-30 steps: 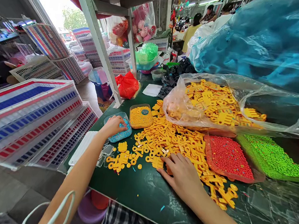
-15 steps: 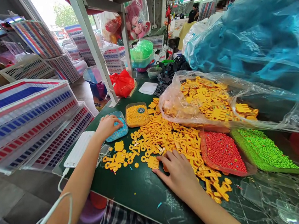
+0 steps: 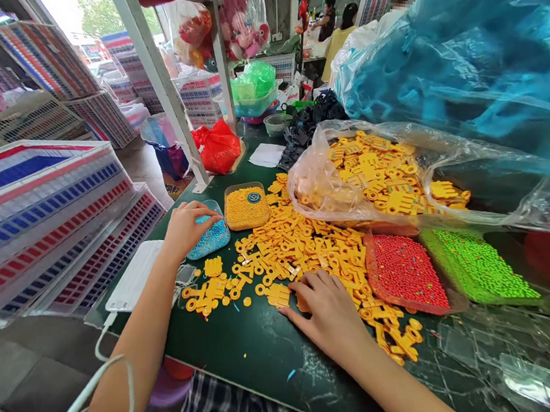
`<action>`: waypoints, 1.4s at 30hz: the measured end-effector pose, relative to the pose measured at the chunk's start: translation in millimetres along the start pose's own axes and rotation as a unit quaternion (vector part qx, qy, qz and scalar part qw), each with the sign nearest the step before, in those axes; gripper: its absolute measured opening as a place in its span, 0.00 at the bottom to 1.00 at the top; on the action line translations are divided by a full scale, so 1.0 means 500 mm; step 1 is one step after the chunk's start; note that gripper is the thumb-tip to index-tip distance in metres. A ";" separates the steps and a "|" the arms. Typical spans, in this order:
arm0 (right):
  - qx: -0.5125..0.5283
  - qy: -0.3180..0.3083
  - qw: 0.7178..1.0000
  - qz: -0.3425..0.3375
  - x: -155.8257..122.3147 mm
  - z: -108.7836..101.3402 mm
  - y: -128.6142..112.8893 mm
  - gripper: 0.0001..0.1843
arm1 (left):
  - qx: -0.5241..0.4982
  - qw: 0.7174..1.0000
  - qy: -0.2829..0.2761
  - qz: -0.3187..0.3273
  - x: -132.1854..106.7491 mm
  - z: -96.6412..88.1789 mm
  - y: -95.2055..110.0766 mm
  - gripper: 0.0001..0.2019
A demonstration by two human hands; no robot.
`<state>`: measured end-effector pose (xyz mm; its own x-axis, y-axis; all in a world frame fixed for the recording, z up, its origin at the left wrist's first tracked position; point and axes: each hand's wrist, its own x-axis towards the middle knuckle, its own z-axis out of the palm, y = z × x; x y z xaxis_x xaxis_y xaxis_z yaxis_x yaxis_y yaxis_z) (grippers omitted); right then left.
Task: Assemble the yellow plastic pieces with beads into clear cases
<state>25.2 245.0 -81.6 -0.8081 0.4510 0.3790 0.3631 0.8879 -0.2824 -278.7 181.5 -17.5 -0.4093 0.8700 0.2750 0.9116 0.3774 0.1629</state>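
Observation:
My left hand (image 3: 185,228) reaches into a small clear tub of blue beads (image 3: 213,237), fingers curled over the beads; whether it grips any is hidden. My right hand (image 3: 330,311) lies palm down on the green table (image 3: 250,347), fingertips touching a flat orange plastic piece (image 3: 279,294) at the near edge of a spread pile of orange plastic parts (image 3: 314,253). A clear tub of orange beads (image 3: 246,205) stands just behind the blue one.
A tray of red beads (image 3: 408,271) and a tray of green beads (image 3: 478,265) lie to the right. A clear bag of orange parts (image 3: 381,174) sits behind, under a blue bag (image 3: 466,69). Stacked red-and-blue racks (image 3: 41,227) and a white charger (image 3: 134,276) stand left.
The camera has tilted a little, shifting the scene up and left. My left hand stays in the blue bead tub and my right hand stays on the orange parts.

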 end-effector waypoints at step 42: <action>0.032 -0.050 0.998 0.027 0.009 -0.005 0.003 0.17 | -0.182 0.924 -0.199 0.272 -0.080 0.077 0.174 0.17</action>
<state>23.2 248.7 -78.1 -0.8312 0.4845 0.2729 0.3802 0.8533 -0.3568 -181.3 191.8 -51.0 0.2173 0.9747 0.0519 0.8758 -0.2182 0.4304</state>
